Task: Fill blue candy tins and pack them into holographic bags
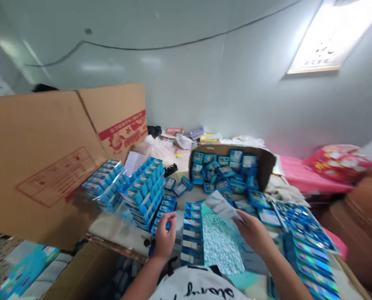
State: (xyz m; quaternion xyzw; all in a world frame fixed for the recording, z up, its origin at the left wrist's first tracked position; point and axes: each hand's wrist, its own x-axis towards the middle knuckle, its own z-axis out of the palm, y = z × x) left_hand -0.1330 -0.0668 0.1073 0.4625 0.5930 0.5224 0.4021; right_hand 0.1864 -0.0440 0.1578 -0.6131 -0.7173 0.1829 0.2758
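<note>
My right hand (253, 231) grips the edge of white printed sheets (222, 205), with the thumb on top. The sheets hang over a teal tray (222, 246) filled with small pale pieces, too small to name. My left hand (166, 234) is closed, its fingers curled together; whether anything is in them I cannot see. Next to it, between the hand and the tray, runs a row of small blue boxes (192, 233) with pale strips on their sides. Another row of blue boxes (168, 203) lies just behind my left hand.
Stacked blue boxes (145, 187) and wrapped ones (106, 183) stand at left, before a large cardboard carton (48, 154). Behind the tray, an open carton (270, 162) holds loose blue packs. Shiny blue packaging (307, 225) lies at right. A pink surface (293, 173) is beyond.
</note>
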